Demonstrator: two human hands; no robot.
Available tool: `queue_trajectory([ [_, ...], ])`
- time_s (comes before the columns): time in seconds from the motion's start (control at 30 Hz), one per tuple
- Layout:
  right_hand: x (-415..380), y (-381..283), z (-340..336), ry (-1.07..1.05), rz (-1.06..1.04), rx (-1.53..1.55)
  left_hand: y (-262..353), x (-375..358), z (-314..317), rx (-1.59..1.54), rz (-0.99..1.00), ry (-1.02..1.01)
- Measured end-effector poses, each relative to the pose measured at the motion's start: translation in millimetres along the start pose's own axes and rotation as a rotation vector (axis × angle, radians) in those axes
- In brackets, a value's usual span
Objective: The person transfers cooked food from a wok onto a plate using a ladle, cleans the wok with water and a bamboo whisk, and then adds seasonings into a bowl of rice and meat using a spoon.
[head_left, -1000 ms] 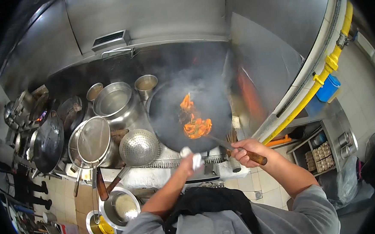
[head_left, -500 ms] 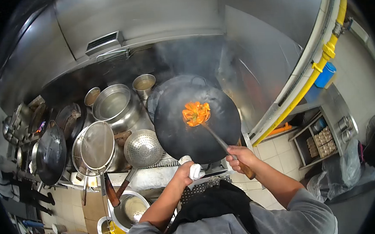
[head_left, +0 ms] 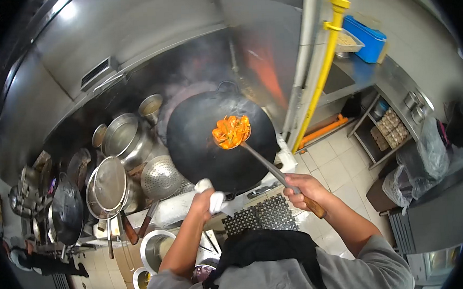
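Cloth [head_left: 214, 201] is wrapped by the closed left hand [head_left: 202, 199] against the hot wok [head_left: 221, 140]; ladle [head_left: 267, 162], gripped shut by the right hand [head_left: 304, 187], lifts food [head_left: 231, 131] clear.

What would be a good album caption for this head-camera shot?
Left hand grips the black wok through a white cloth; right hand lifts a ladle of orange food.

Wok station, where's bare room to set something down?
Bare steel ledge between the perforated strainer and the left hand; black grid mat below the wok too. Left of the strainer, pots and lidded pans crowd together.
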State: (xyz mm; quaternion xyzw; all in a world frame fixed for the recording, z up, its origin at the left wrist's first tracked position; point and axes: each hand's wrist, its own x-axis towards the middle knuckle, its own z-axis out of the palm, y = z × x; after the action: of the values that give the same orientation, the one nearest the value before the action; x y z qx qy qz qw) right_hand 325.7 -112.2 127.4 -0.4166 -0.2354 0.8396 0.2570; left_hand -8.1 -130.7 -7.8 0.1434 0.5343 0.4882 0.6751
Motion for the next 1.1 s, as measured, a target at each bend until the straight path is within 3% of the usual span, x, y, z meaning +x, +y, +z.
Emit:
queue_trajectory([
  [0.07, -49.2, 10.8, -25.3, -0.073, 0.01, 0.061, -12.6, -62.8, 23.4, 0.068, -0.057, 0.059],
  [0.27, -220.5, 56.5, -78.3, 0.202, -0.08, -0.008, -111.6, -151.9, 47.6, 0.19, -0.253, -0.06],
  [0.33, -271.6, 77.6, -98.5, 0.324, -0.08, -0.008, -123.1, -182.6, 108.0, 0.176, -0.296, -0.057],
  [0.47, -333.3, 139.7, -141.0, 0.477, -0.185, 0.1, -188.9, -163.5, 168.1, 0.305, -0.338, -0.309],
  [0.6, -393.7, 195.7, -158.7, 0.649, -0.256, 0.288, -241.4, -165.4, 250.5, 0.507, -0.477, -0.408],
  [0.7, -437.7, 243.2, -160.6, 0.714, -0.407, 0.457, -296.6, -110.5, 269.1, 0.728, -0.428, -0.781],
  [0.73, -465.3, 261.8, -144.0, 0.799, -0.445, 0.517, -317.8, -104.5, 281.2, 0.633, -0.712, -0.71],
  [0.77, -479.1, 279.0, -137.5, 0.826, -0.495, 0.594, -312.5, -146.0, 316.9, 0.658, -0.772, -0.693],
  [0.87, -512.9, 315.6, -93.2, 0.947, -0.624, 0.747, -353.5, -124.8, 347.4, 0.776, -0.872, -0.792],
  [0.93, -527.6, 341.1, -66.6, 1.078, -0.737, 0.803, -359.7, -148.7, 380.3, 0.819, -0.872, -0.92],
  [1.1, -533.5, 358.7, 17.4, 1.373, -0.909, 1.058, -370.3, -169.8, 425.9, 0.905, -0.942, -0.974],
])
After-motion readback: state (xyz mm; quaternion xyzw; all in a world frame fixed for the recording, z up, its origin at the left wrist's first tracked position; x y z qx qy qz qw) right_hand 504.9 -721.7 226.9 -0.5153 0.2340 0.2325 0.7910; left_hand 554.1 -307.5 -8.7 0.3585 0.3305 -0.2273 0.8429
